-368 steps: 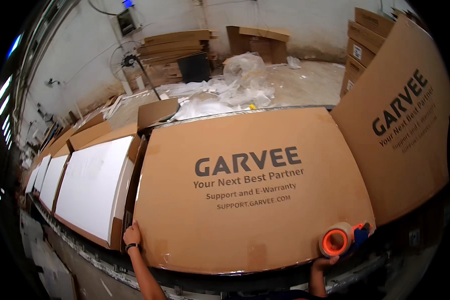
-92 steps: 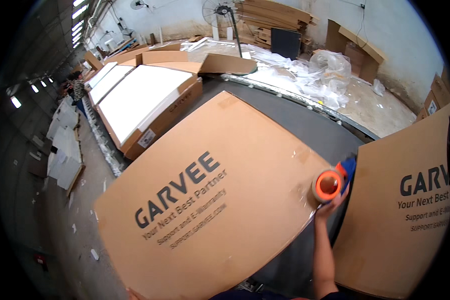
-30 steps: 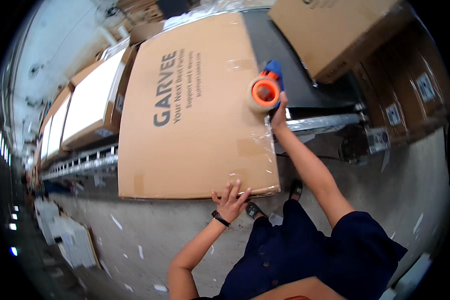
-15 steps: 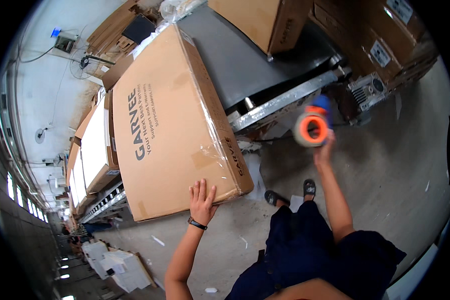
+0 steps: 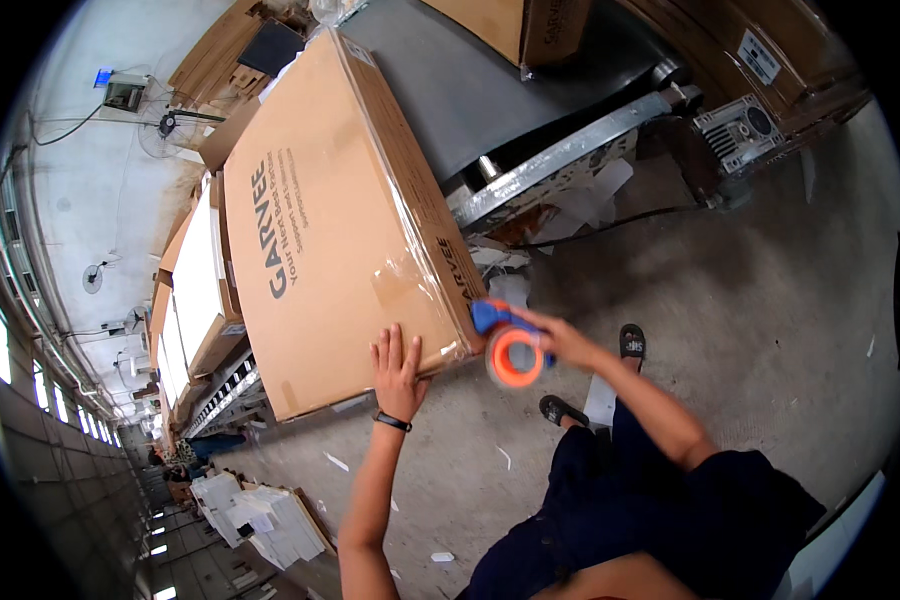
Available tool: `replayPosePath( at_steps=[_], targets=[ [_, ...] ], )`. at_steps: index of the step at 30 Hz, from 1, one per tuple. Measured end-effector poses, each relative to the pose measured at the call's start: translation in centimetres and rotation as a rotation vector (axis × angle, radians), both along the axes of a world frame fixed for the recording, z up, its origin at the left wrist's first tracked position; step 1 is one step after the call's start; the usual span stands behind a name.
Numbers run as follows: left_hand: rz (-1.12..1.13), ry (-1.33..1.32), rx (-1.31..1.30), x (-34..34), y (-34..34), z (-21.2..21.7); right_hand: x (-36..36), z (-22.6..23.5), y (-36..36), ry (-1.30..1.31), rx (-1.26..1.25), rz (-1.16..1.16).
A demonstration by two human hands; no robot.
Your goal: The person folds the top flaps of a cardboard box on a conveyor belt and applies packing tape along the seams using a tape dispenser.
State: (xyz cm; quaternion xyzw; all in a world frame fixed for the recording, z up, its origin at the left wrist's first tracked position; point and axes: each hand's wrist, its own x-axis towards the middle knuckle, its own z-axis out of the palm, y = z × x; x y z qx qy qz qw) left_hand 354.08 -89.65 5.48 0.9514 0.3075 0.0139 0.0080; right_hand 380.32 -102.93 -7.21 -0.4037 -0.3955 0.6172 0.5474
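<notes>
A large flat cardboard box with clear tape along its long edge lies across the conveyor in front of me. My left hand rests flat on its near end, fingers stretched out and spread. In my right hand is a blue and orange tape dispenser with a roll of clear tape. The dispenser's blue head is at the box's near right corner; whether it touches the cardboard I cannot tell. My right fingers are wrapped round the handle, partly hidden.
A dark conveyor belt with a metal side rail runs behind the box, carrying another carton. A motor sits at the belt's end. Open boxes with white panels line the left. Paper scraps dot the floor.
My right hand has brought the tape dispenser left and nearer, from beside the conveyor rail to the box's near right corner. My left hand stays on the box.
</notes>
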Motion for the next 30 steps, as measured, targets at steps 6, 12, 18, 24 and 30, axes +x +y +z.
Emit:
replayPosePath(
  at_steps=[6,12,18,24,30],
  targets=[
    [-0.053,0.02,-0.028,-0.2,0.0,0.6,-7.5,4.1,-11.9,-0.121,-0.115,0.095],
    [-0.099,0.063,-0.025,0.3,1.4,0.5,-10.0,6.3,0.3,-0.378,-0.24,0.073],
    [-0.015,0.091,-0.084,0.2,0.0,1.9,-12.7,1.5,-3.0,-0.307,-0.197,0.186],
    [-0.045,0.063,0.002,0.0,-0.2,0.7,7.5,-1.4,-3.6,0.594,-0.27,-0.841],
    [-0.025,0.096,-0.01,-1.0,0.3,-0.3,4.0,-6.1,6.2,-0.04,0.173,0.095]
  ],
)
